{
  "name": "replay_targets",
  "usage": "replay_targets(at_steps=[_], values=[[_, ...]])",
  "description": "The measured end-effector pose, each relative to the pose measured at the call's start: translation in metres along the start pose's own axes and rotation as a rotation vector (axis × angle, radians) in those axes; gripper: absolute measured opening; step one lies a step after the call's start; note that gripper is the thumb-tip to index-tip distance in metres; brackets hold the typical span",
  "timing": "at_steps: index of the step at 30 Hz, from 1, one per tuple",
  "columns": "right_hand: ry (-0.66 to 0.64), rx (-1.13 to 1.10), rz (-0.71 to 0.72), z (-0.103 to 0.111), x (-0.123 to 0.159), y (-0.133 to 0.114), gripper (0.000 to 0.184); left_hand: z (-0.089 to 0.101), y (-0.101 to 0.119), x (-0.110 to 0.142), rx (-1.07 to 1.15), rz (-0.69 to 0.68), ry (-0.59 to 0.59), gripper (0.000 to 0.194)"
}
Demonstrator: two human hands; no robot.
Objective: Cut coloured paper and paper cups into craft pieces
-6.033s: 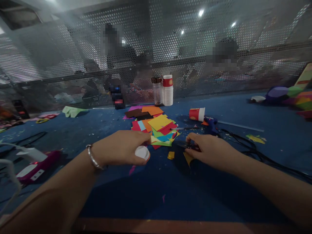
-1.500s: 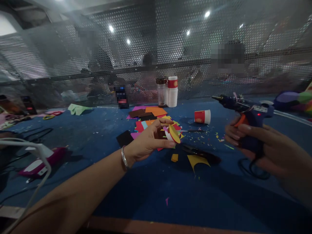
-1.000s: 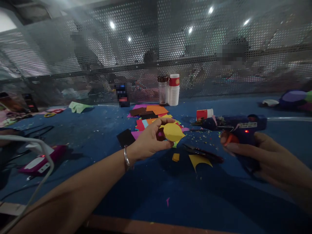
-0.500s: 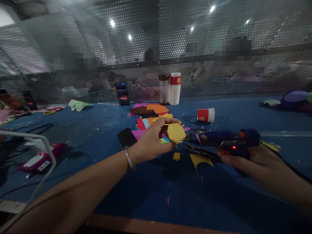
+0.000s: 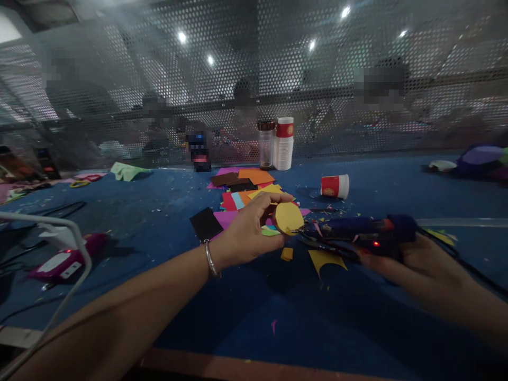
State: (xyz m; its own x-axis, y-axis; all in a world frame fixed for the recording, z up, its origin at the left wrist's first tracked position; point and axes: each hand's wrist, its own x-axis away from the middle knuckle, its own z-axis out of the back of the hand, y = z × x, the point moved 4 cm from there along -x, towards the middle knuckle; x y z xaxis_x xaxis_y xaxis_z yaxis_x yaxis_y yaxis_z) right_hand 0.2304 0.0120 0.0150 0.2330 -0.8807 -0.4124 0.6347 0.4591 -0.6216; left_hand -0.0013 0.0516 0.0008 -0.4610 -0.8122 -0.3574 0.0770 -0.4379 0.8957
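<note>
My left hand [image 5: 250,230] is closed on a small paper cup whose bottom is covered by a yellow paper disc [image 5: 289,217], held above the blue table [image 5: 222,317]. My right hand [image 5: 413,262] grips a dark blue glue gun [image 5: 357,233] lying sideways, its red light on. The gun's nozzle touches the lower right edge of the yellow disc. A silver bangle sits on my left wrist.
A pile of coloured paper squares [image 5: 246,196] lies behind my left hand. Yellow offcuts [image 5: 323,259] and black scissors [image 5: 321,246] lie below the gun. A tipped red cup [image 5: 335,186], a cup stack [image 5: 284,144], a jar [image 5: 265,144] and a pink device [image 5: 67,259] are around. A perforated screen stands behind.
My right hand has lifted the glue gun from the table, brought it left and lowered it sideways until the nozzle met the yellow disc. My left hand turned the disc toward the gun.
</note>
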Motion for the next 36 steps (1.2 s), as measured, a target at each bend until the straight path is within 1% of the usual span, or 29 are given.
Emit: replay_targets(at_steps=[3, 7, 10, 13, 17, 25, 29, 31, 34, 36], values=[[-0.006, 0.030, 0.029, -0.001, 0.001, 0.001, 0.027, -0.001, 0.001, 0.000, -0.010, 0.003, -0.002, 0.057], [-0.035, 0.098, 0.000, -0.001, 0.004, 0.006, 0.030, -0.001, 0.003, 0.000, -0.039, 0.001, 0.004, 0.057], [-0.063, 0.083, -0.014, -0.001, 0.005, 0.009, 0.027, -0.001, 0.003, 0.000, -0.036, 0.009, 0.004, 0.057], [-0.066, 0.071, 0.012, 0.000, 0.004, 0.008, 0.023, -0.001, 0.002, 0.001, -0.048, 0.014, 0.001, 0.057], [-0.078, 0.096, 0.034, -0.001, 0.003, 0.007, 0.025, -0.002, 0.002, 0.001, -0.059, 0.012, -0.001, 0.057], [-0.057, 0.130, 0.074, 0.000, 0.004, 0.006, 0.026, -0.003, 0.001, 0.000, -0.075, -0.048, -0.022, 0.055], [-0.085, 0.107, 0.033, 0.000, 0.005, 0.003, 0.028, -0.003, -0.001, 0.000, -0.106, -0.057, -0.023, 0.056], [-0.076, 0.112, 0.024, 0.000, 0.005, 0.001, 0.029, -0.003, -0.001, 0.000, -0.111, -0.059, -0.025, 0.056], [-0.044, 0.123, 0.037, 0.000, 0.005, -0.002, 0.031, -0.004, -0.001, 0.001, -0.121, -0.064, -0.029, 0.056], [-0.045, 0.116, 0.052, 0.000, 0.005, -0.005, 0.031, -0.004, 0.000, 0.001, -0.131, -0.067, -0.027, 0.056]])
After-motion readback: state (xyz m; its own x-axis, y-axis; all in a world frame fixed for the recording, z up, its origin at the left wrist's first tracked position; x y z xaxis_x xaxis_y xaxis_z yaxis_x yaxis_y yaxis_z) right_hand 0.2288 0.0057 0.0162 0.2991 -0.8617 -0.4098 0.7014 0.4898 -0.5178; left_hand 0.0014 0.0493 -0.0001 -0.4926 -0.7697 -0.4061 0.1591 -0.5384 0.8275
